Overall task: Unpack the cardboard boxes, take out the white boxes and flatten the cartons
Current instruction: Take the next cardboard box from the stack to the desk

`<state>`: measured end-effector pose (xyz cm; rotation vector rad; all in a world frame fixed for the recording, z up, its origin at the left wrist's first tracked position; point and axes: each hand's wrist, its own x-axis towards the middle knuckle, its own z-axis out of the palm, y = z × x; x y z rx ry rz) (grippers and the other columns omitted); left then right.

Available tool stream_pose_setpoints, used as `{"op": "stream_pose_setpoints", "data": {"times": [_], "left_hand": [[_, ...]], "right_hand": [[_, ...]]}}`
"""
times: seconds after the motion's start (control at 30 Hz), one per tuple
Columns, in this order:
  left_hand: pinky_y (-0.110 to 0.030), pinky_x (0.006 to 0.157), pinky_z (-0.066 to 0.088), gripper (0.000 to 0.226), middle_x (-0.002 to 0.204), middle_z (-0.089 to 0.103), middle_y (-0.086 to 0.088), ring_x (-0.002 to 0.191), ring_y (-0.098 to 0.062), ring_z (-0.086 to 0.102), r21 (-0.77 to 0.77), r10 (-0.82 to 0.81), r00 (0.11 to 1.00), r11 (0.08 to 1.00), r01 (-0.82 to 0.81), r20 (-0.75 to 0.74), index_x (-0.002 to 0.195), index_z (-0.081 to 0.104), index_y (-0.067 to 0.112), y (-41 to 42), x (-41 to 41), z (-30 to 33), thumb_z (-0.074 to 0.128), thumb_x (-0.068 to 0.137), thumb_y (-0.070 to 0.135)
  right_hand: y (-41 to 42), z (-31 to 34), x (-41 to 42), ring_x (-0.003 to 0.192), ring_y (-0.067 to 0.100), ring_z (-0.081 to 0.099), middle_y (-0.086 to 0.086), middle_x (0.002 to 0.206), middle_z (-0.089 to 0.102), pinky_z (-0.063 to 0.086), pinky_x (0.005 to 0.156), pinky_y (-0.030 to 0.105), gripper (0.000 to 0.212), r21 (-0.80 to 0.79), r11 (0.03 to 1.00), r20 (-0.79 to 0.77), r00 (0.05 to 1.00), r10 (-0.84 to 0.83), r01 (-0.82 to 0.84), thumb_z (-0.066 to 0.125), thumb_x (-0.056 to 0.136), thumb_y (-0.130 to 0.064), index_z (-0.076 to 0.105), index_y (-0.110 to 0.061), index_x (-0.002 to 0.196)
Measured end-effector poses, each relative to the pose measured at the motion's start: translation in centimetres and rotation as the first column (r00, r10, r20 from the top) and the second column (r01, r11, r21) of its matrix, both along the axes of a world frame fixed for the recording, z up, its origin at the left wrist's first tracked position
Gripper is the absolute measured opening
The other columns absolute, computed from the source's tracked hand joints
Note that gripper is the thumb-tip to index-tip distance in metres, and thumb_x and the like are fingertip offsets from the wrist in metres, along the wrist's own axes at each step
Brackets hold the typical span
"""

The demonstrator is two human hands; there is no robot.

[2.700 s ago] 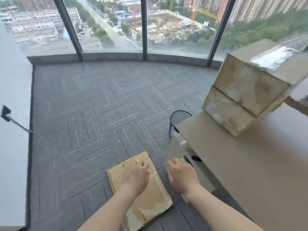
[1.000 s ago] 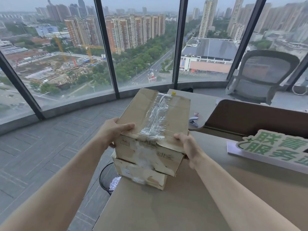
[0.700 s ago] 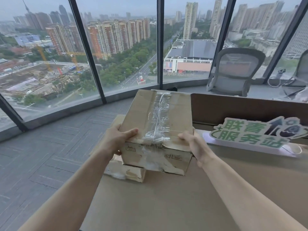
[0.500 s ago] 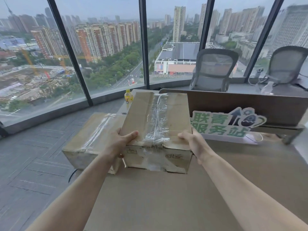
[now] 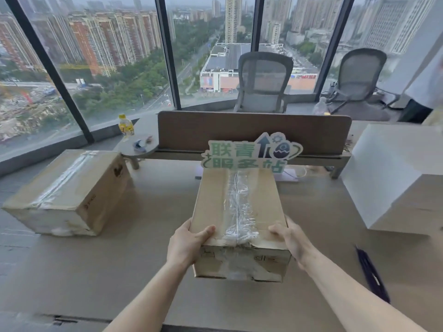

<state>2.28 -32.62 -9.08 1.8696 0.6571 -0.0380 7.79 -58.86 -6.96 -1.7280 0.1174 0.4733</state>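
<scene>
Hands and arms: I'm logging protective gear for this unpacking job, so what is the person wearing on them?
Nothing shows on either. The left hand and right hand are bare, without gloves, rings or a watch. Both forearms are bare up to the frame edge, with no sleeve in view.

Tall windows (image 5: pixel 115 56), city beyond; two mesh chairs (image 5: pixel 263 80); brown divider (image 5: pixel 254 130); beige desk (image 5: pixel 148 236).

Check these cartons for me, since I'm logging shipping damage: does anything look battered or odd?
Yes. The carton both hands grip has wrinkled, bunched tape and a scuffed, whitish near face. The left carton shows similar torn, whitish patches on its near face.
</scene>
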Motion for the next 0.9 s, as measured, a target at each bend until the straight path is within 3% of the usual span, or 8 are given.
{"op": "stream_pose_setpoints", "data": {"times": [0.27, 0.43, 0.53, 0.57, 0.63, 0.73, 0.83, 0.9], "left_hand": [[-0.032, 0.076, 0.056, 0.034, 0.088, 0.07, 0.022, 0.086, -0.002, 0.066, 0.101, -0.075, 0.995, 0.991, 0.082, -0.072, 0.101, 0.063, 0.043, -2.7, -0.6, -3.2, 0.074, 0.071, 0.052], [-0.034, 0.081, 0.053, 0.043, 0.093, 0.068, 0.02, 0.092, -0.011, 0.066, 0.183, -0.086, 0.992, 0.978, 0.102, -0.097, 0.11, 0.057, 0.039, -3.2, -1.1, -3.8, 0.068, 0.072, 0.056], [-0.036, 0.082, 0.049, 0.066, 0.113, 0.062, 0.008, 0.103, -0.021, 0.062, 0.275, -0.111, 0.976, 0.948, 0.16, -0.185, 0.136, 0.039, 0.034, -3.7, -0.2, -3.4, 0.06, 0.079, 0.06], [-0.039, 0.087, 0.048, 0.075, 0.125, 0.056, 0.002, 0.112, -0.025, 0.057, 0.331, -0.114, 0.973, 0.927, 0.176, -0.199, 0.145, 0.028, 0.034, -4.1, 0.3, -3.3, 0.057, 0.082, 0.061], [-0.045, 0.101, 0.041, 0.083, 0.148, 0.036, -0.008, 0.131, -0.031, 0.04, 0.463, -0.146, 0.973, 0.86, 0.213, -0.177, 0.155, 0.009, 0.033, -5.0, 1.4, -3.0, 0.052, 0.089, 0.059], [-0.049, 0.12, 0.017, 0.076, 0.164, 0.004, -0.006, 0.15, -0.032, 0.007, 0.625, -0.317, 0.933, 0.698, 0.349, -0.167, 0.156, 0.005, 0.037, -6.6, 3.7, -2.5, 0.041, 0.094, 0.061], [-0.059, 0.118, 0.001, 0.07, 0.165, -0.009, 0.0, 0.151, -0.028, -0.01, 0.68, -0.394, 0.88, 0.57, 0.461, -0.266, 0.154, 0.005, 0.044, -7.5, 5.8, -3.0, 0.028, 0.093, 0.069], [-0.062, 0.116, -0.003, 0.068, 0.165, -0.008, 0.002, 0.151, -0.027, -0.012, 0.705, -0.385, 0.865, 0.512, 0.491, -0.322, 0.153, 0.006, 0.047, -8.0, 6.5, -3.7, 0.02, 0.091, 0.073]], "right_hand": [[-2.2, -4.3, -0.7, 0.098, 0.012, 0.064, -0.002, 0.11, 0.071, 0.045, 0.077, 0.02, 0.041, -0.027, 0.997, -0.05, 0.996, -0.08, 0.079, 0.058, 0.089, -0.004, 0.059, -0.029, 0.122], [-2.4, -5.9, -0.6, 0.105, 0.012, 0.063, -0.005, 0.114, 0.069, 0.044, 0.082, 0.021, 0.046, -0.018, 0.996, -0.053, 0.995, -0.09, 0.089, 0.06, 0.09, -0.009, 0.051, -0.029, 0.131], [-3.1, -6.0, -0.4, 0.118, 0.002, 0.049, -0.024, 0.125, 0.054, 0.034, 0.098, 0.021, 0.04, 0.001, 0.998, -0.071, 0.996, -0.058, 0.059, 0.05, 0.102, -0.028, 0.036, -0.038, 0.137], [-3.8, -6.2, -0.2, 0.125, 0.004, 0.045, -0.023, 0.131, 0.051, 0.032, 0.104, 0.024, 0.04, -0.002, 0.996, -0.081, 0.993, -0.087, 0.087, 0.046, 0.103, -0.034, 0.034, -0.035, 0.142], [-6.1, -7.3, 0.3, 0.138, 0.016, 0.039, -0.007, 0.149, 0.044, 0.029, 0.113, 0.032, 0.049, -0.125, 0.974, -0.083, 0.977, -0.198, 0.187, 0.044, 0.104, -0.037, 0.036, -0.021, 0.149], [-11.2, -9.3, 0.6, 0.141, 0.027, 0.036, 0.006, 0.156, 0.036, 0.032, 0.109, 0.032, 0.057, -0.489, 0.846, -0.042, 0.962, -0.268, 0.215, 0.048, 0.102, -0.03, 0.03, -0.013, 0.153], [-16.2, -11.1, 0.6, 0.125, 0.031, 0.052, 0.01, 0.149, 0.044, 0.042, 0.093, 0.029, 0.059, -0.669, 0.717, -0.053, 0.949, -0.31, 0.196, 0.049, 0.097, -0.023, 0.03, -0.013, 0.153], [-18.8, -12.6, 0.9, 0.121, 0.034, 0.054, 0.011, 0.144, 0.046, 0.047, 0.095, 0.036, 0.059, -0.752, 0.635, -0.021, 0.955, -0.294, 0.179, 0.05, 0.093, -0.023, 0.035, -0.014, 0.149]]}}
